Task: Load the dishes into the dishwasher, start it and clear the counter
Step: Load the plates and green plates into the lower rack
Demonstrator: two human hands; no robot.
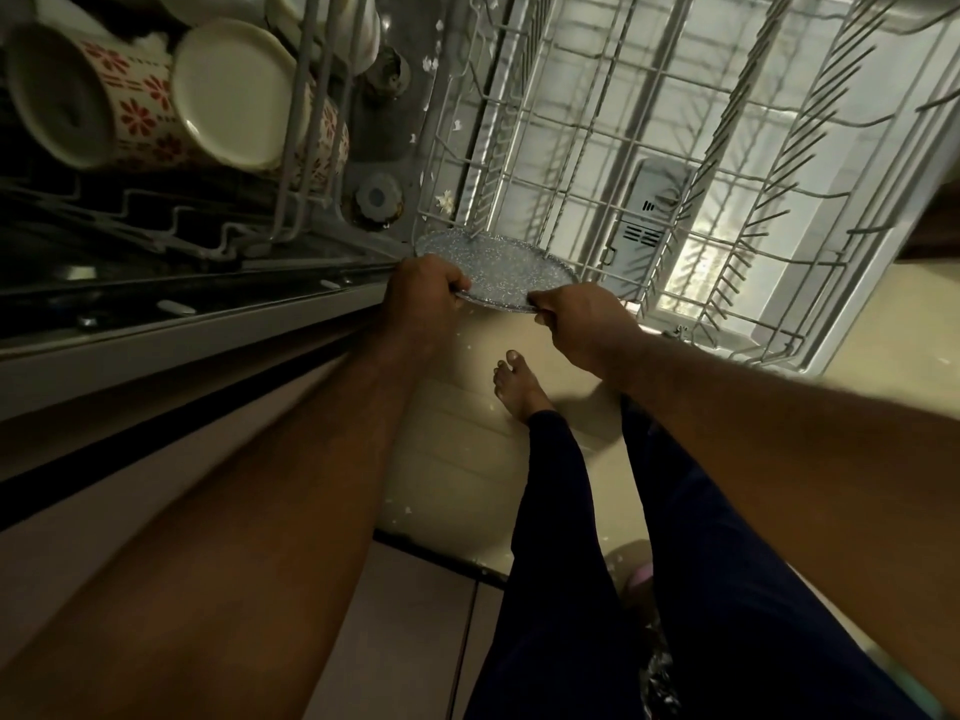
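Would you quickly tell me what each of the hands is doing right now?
Left hand: grips the speckled plate.
Right hand: grips the same plate.

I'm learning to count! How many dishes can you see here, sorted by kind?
Red-flowered mugs: 2
Speckled grey plate: 1
Total: 3
White pieces at the picture's top are too cut off to count.
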